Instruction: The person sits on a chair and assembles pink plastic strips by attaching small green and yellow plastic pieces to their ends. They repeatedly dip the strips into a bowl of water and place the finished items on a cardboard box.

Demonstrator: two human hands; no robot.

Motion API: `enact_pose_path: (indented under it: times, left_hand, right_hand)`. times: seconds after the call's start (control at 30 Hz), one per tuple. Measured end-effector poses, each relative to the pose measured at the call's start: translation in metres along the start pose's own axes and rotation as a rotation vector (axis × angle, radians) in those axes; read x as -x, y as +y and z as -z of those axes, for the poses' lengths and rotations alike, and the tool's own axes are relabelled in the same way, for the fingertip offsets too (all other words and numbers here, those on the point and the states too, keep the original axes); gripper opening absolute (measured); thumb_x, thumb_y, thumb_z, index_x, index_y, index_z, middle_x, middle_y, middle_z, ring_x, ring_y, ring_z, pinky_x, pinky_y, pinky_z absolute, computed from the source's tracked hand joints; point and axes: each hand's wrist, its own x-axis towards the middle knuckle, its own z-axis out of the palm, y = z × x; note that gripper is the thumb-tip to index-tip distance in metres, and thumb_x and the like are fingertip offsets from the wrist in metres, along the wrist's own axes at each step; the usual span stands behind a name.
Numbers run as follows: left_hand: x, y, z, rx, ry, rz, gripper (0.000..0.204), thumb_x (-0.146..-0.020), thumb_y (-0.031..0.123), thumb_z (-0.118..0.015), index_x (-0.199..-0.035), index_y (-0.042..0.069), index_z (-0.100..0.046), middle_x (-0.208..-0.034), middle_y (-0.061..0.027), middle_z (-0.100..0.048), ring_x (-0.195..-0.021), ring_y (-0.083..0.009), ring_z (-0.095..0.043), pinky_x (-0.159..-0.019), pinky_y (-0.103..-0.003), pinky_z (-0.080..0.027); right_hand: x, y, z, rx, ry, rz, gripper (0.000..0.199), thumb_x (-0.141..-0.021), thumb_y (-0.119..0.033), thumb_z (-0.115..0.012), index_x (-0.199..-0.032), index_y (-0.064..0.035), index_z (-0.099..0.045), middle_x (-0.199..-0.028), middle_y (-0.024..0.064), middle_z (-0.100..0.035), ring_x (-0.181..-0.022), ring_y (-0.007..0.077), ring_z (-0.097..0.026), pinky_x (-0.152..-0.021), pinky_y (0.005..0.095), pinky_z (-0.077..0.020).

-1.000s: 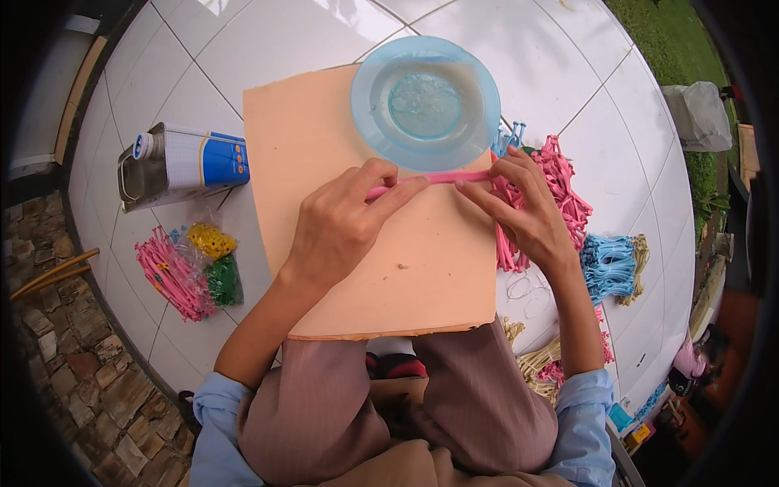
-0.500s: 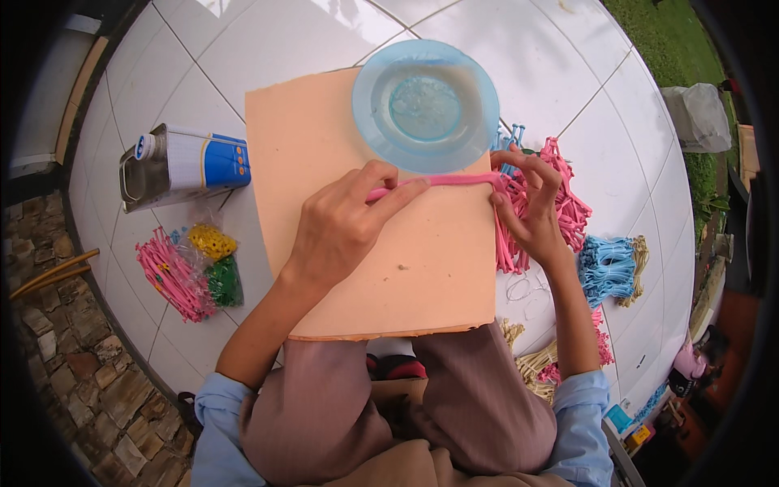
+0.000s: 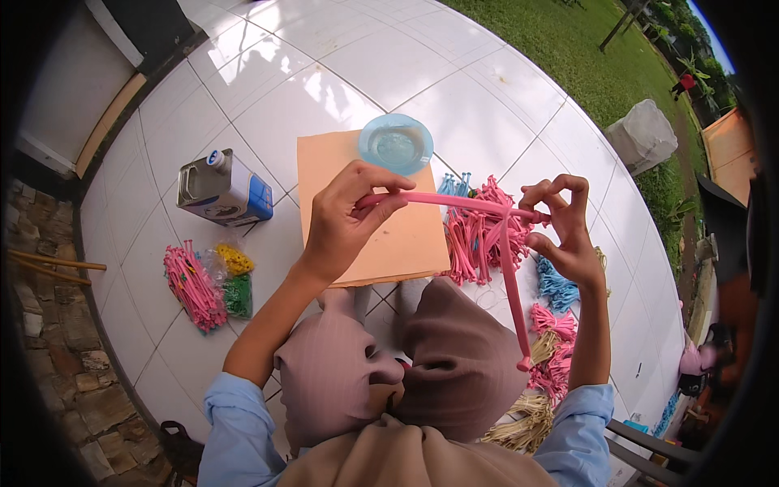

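Note:
A pink flip-flop strap [image 3: 454, 199] is stretched level in the air between my hands, above the peach board. My left hand [image 3: 345, 215] pinches one end of it between thumb and fingers. My right hand [image 3: 572, 235] has its fingers curled around the forked end with the plug; the exact grip is partly hidden. From that fork the strap's other leg hangs down, its knobbed tip in front of my right knee. Under the strap lies the peach board [image 3: 349, 227], with a blue translucent bowl [image 3: 422, 144] of clear liquid on its far edge.
Heaps of pink straps [image 3: 479, 235], blue straps [image 3: 556, 284] and cream straps [image 3: 523, 426] lie to the right. On the left stand a rectangular metal can [image 3: 223, 191], a pink bundle [image 3: 193, 284], and bags of yellow pieces [image 3: 235, 260] and green pieces [image 3: 237, 296]. Grass borders the tiled floor.
The strap has come up and closer, off the board, and one leg now hangs free. My right hand has moved right, and the view has tilted farther out.

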Motion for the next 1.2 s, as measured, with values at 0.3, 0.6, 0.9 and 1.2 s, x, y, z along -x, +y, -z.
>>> enact_pose_path:
  times: [0.3, 0.6, 0.9, 1.2]
  left_hand:
    - [0.032, 0.085, 0.196, 0.263, 0.828, -0.215, 0.061, -0.096, 0.049, -0.021, -0.135, 0.003, -0.029, -0.128, -0.0143, -0.042, -0.127, -0.0243, -0.036, -0.111, -0.039, -0.021]
    - [0.115, -0.038, 0.191, -0.362, -0.050, -0.013, 0.113, -0.061, 0.060, -0.073, -0.143, 0.010, -0.015, -0.142, -0.0143, -0.031, -0.130, -0.0309, -0.034, -0.111, -0.046, -0.015]
    - [0.213, -0.256, 0.108, 0.264, 0.266, 0.863, 0.035, -0.098, 0.030, -0.039, -0.125, 0.008, -0.045, -0.087, -0.0039, -0.062, -0.072, -0.0077, -0.050, -0.061, -0.022, -0.039]
    - [0.189, -0.310, 0.116, -0.148, 0.302, 0.820, 0.028, -0.095, 0.021, -0.042, -0.119, 0.008, -0.050, -0.087, -0.0168, -0.064, -0.086, -0.0315, -0.062, -0.074, -0.038, -0.047]
  right_hand:
    - [-0.079, -0.174, -0.097, 0.194, 0.220, 0.296, 0.050, -0.079, 0.003, -0.063, -0.118, -0.0063, -0.034, -0.091, 0.0103, -0.064, -0.074, 0.0135, -0.059, -0.066, 0.0270, -0.0488]
    - [-0.125, -0.105, -0.318, -0.132, 0.219, 0.079, 0.039, -0.083, -0.001, -0.057, -0.115, 0.0003, -0.035, -0.088, 0.0122, -0.060, -0.075, 0.0139, -0.061, -0.061, 0.0253, -0.0515]
    - [-0.104, 0.101, -0.457, -0.250, 0.345, -0.554, 0.041, -0.090, -0.001, -0.040, -0.128, 0.0004, -0.027, -0.113, 0.0218, -0.053, -0.086, 0.0229, -0.063, -0.074, 0.0313, -0.0535]
    - [-0.133, 0.171, -0.497, -0.500, 0.659, -0.799, 0.042, -0.084, 0.007, -0.033, -0.125, 0.0019, -0.027, -0.125, 0.0223, -0.038, -0.111, 0.0312, -0.053, -0.090, 0.0347, -0.0475]
